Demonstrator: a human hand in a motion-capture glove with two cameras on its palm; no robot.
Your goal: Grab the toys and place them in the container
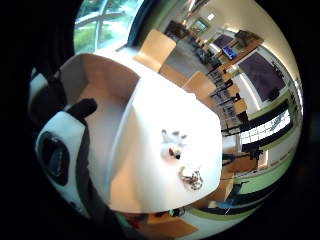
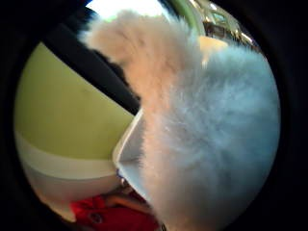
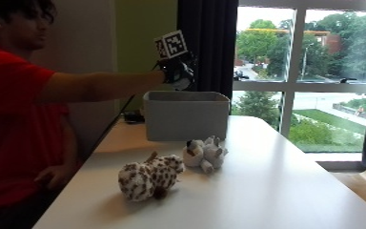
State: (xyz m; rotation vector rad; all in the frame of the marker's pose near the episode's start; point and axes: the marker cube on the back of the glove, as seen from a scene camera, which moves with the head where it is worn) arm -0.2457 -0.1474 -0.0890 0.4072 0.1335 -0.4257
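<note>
Outside view: person in a red shirt (image 3: 8,119) seated at the white desk (image 3: 265,191), right arm stretched out level over the grey container (image 3: 186,115). The gloved right hand (image 3: 178,74) sits above the container's open top, near its rear edge.

Container: grey, box-shaped, fabric-looking, open top, standing upright at the far end of the desk by the window (image 3: 310,71). From the outside view its inside is hidden behind the front wall. In the little finger side palm view the container (image 1: 107,107) is seen from above: pale floor and walls, and the visible part of the floor holds nothing.

Held item: a panda plush (image 1: 60,135), black and white, fills the edge of the little finger side palm view right beside the palm, overlapping the near wall of the container. In the thumb side palm view, white fluffy fur (image 2: 207,134) fills most of the picture, close against the palm. The grip itself: cannot tell how the fingers sit; no view shows them.

Still on the desk, in front of the container and apart from it:
- spotted brown-and-white plush (image 3: 150,177), nearer the desk's front edge.
- grey-and-white plush (image 3: 204,153), just beside the spotted one, between it and the container.

Both also show in the little finger side palm view, well apart from the container.
</note>
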